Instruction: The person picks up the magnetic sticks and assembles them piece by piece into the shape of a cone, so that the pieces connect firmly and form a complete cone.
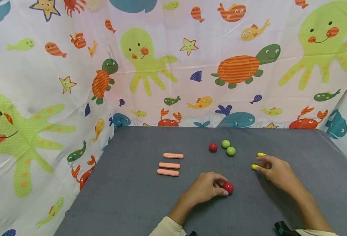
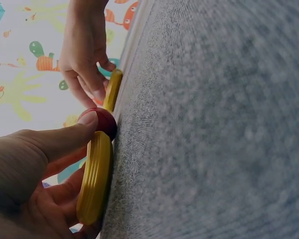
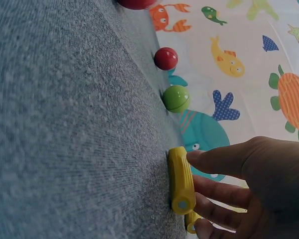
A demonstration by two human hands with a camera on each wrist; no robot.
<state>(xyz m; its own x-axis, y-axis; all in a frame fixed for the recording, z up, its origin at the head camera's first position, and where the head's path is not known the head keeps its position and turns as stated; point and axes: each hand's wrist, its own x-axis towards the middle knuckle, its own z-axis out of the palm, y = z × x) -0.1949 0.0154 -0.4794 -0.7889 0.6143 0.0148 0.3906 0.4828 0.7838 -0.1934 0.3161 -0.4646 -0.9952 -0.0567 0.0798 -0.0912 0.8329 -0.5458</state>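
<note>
My left hand (image 1: 204, 188) pinches a glossy red ball (image 1: 228, 187) low over the grey table, thumb on its near side. In the left wrist view, a ridged yellow toy banana (image 2: 94, 179) lies close under that thumb, between it and the curled fingers; in the head view the hand mostly hides it. Farther right, my right hand (image 1: 278, 172) holds another yellow toy banana (image 3: 181, 181) between thumb and fingers. Just beyond it, a further yellow toy banana (image 1: 261, 154) is partly covered by the fingers.
Three pink sausage-like sticks (image 1: 169, 165) lie in a loose column left of my hands. Farther back, a second red ball (image 1: 213, 147) sits beside two green balls (image 1: 230, 151). A curtain (image 1: 167, 82) printed with sea animals hangs behind the grey table (image 1: 126, 196).
</note>
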